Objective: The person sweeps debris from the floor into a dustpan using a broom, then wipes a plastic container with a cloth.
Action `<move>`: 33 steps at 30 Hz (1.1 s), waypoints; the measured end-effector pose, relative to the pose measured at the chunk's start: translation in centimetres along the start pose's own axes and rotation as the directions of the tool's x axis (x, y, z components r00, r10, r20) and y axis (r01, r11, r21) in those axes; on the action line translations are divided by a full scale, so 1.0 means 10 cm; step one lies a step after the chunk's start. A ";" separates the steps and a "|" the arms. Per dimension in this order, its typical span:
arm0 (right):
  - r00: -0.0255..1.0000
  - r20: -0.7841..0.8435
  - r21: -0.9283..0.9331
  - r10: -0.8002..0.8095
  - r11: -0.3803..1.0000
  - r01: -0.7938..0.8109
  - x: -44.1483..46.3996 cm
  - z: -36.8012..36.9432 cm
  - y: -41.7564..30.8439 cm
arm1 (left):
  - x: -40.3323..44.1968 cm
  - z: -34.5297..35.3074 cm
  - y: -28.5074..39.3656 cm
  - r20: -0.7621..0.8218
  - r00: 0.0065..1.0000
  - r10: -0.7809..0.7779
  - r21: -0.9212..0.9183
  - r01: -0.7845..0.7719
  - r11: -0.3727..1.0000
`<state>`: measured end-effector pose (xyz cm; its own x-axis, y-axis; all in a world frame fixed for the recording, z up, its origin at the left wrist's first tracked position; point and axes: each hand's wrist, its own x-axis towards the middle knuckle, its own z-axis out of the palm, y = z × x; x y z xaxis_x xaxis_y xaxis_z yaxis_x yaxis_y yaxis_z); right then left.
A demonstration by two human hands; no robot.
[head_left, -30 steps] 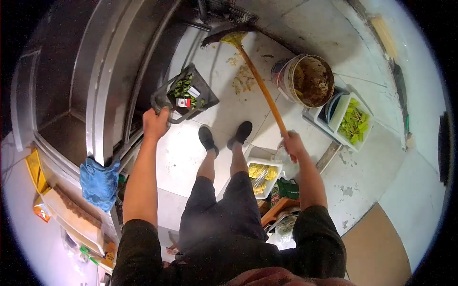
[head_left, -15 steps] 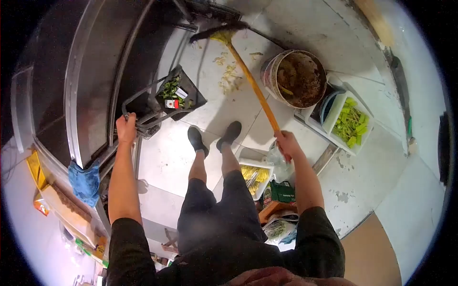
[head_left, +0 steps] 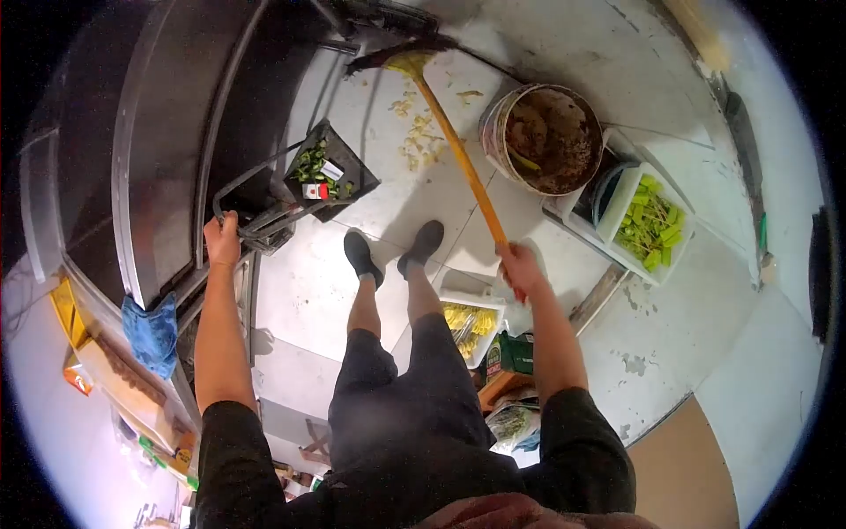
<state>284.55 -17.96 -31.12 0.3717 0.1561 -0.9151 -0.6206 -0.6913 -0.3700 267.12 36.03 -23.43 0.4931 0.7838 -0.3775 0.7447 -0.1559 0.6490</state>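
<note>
Two clenched fists! My left hand (head_left: 222, 240) grips a black boxy dustpan (head_left: 351, 169), eleven o'clock; right hand (head_left: 522, 270), a long orange-handled broom (head_left: 464, 164), twelve.

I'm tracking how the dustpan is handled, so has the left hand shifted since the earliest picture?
Yes. Judged against the standing bucket, the left hand has moved to the left, farther from it and closer to the blue cloth.

No readable text or labels.
</note>
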 end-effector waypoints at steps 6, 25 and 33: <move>0.997 -0.014 0.091 0.074 0.993 -0.072 0.23 -0.02 0.12 | -0.05 -0.05 -0.08 0.008 1.000 -0.026 0.092 0.025 0.995; 0.998 0.063 0.056 0.024 0.998 -0.028 -0.20 -0.02 0.01 | 0.04 -0.03 -0.08 -0.001 1.000 0.001 0.075 -0.001 0.997; 0.999 0.016 -0.127 0.046 0.991 -0.043 -0.20 -0.19 -0.22 | 0.07 0.00 -0.12 0.009 1.000 -0.005 0.001 0.005 1.000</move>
<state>286.52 -18.09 -28.20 0.3321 0.1355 -0.9335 -0.5432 -0.7816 -0.3067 266.56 36.73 -24.52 0.4930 0.7794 -0.3866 0.7477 -0.1524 0.6463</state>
